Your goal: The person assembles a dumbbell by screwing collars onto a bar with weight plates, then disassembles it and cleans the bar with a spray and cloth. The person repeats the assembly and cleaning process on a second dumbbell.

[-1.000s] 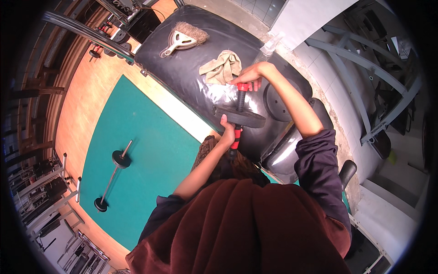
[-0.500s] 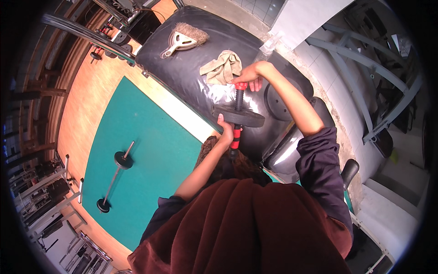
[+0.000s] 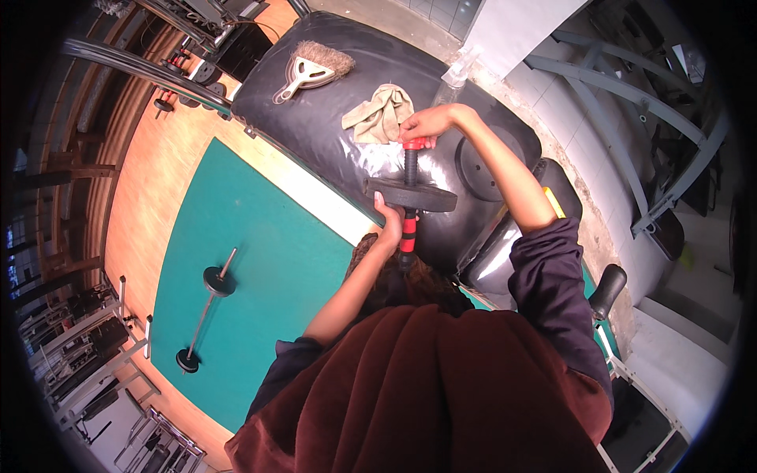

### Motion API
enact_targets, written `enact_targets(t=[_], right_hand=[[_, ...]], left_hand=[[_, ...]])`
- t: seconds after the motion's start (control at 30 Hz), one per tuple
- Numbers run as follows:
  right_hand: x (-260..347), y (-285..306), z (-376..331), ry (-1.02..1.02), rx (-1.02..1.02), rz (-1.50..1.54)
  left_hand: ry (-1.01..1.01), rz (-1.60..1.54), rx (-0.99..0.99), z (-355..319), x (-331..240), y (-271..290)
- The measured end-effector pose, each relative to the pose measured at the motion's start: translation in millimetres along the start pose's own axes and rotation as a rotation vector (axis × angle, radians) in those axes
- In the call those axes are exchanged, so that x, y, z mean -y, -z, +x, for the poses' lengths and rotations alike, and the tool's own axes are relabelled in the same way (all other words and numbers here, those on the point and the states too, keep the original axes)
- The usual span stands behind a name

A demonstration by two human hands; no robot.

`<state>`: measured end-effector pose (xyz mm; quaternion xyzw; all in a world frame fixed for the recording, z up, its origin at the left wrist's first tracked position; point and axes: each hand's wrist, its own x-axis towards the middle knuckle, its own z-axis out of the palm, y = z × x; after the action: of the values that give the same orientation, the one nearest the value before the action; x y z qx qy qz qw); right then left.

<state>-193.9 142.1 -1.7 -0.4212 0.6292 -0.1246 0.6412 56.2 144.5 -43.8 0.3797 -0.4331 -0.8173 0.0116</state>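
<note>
Right hand [image 3: 430, 122] clamped on the red collar [image 3: 415, 144] at the far end of the dumbbell [image 3: 411, 167], wrist arched over, fingertips around the rim; whether it was turning, couldn't tell. Left hand [image 3: 388, 221] gripped at the black plate [image 3: 414, 195], thumb up on its edge, other fingers behind, so how far they wrapped was hidden. Dumbbell pointed away from the body, over the bench's near side, between the 2 hands. Plate sat mid-bar, gap of bare thread up to the collar, red-and-black grip [image 3: 408, 227] on the near side. Near end by the lap; couldn't tell if it was supported.

Handling, judged: collar called for a square, even twist, no side pull, so the thread wouldn't bind. Left hand's job looked like bracing; firm hold, plate square to the bar, thumb clear of any pinch. Short fingertip turns with re-grips probably beat 1 big wrist bend.

Further out: tan cloth [image 3: 378, 117] just beside the right fingertips, clear bottle [image 3: 456, 79] beyond, another plate [image 3: 482, 169] flat under the right forearm, brush [image 3: 309, 75] farther off, all on the black bench [image 3: 315, 130]. Green mat [image 3: 260, 331] to the left, barbell [image 3: 203, 323] on it.
</note>
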Motion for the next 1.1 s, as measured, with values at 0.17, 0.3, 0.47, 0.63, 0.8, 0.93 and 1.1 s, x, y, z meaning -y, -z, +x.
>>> enact_targets(t=[0.17,0.3,0.47,0.63,0.8,0.93,1.1], right_hand=[[1.1,-5.5,-4.5,0.249,-0.026,-0.014],[14.1,-5.7,-5.7,-0.31,-0.172,-0.066],[19.4,-5.4,-8.5,0.216,-0.117,-0.104],[18.7,-5.5,-9.8,-0.342,-0.186,-0.166],[22.0,-2.9,-8.6,-0.029,0.042,-0.161],[23.4,-2.7,-6.2,-0.451,-0.119,0.058],[23.0,-2.5,-4.3,-0.185,-0.014,-0.151]], left_hand=[[-0.001,-0.018,0.156,7.7,5.3,13.5],[0.079,0.037,0.25,8.8,6.1,18.7],[0.118,0.088,0.355,6.6,4.4,21.8],[0.144,0.116,0.356,4.8,3.5,22.8],[0.143,0.103,0.332,3.5,2.6,20.2],[0.134,0.104,0.296,3.6,7.0,21.8],[0.143,0.081,0.31,13.9,19.5,26.8]])
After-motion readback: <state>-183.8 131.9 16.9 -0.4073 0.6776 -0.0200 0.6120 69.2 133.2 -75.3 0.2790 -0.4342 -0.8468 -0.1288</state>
